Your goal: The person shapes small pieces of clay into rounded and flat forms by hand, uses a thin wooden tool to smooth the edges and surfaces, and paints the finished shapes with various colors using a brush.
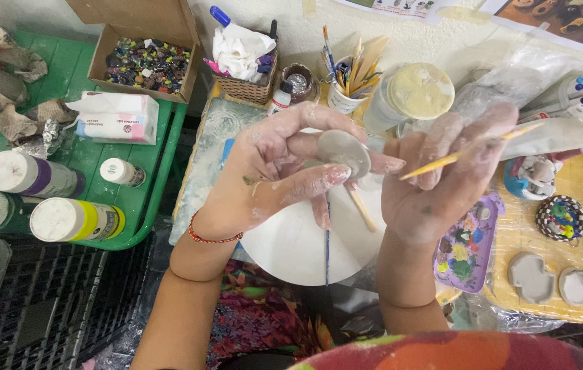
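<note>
While the clay-smeared fingers (319, 179) of the left hand (271, 171) are being curled narrowly around it, a small grey clay disc (344, 151) is being pinched between thumb and fingertips above a round white board (291, 247). A thin yellow stick (466, 152) is being gripped in the closed fingers of the right hand (442, 178), its tip being pointed toward the disc without touching it. Beneath the hands, a wooden tool (361, 209) and a slim blue brush (328, 240) are being left lying on the board. To the right, a purple paint palette (468, 250) is being kept on a yellow table (579, 188) beside two flat grey clay pieces (531, 277); to the left, paint bottles (75, 219) are being stored on a green tray (144, 205).
</note>
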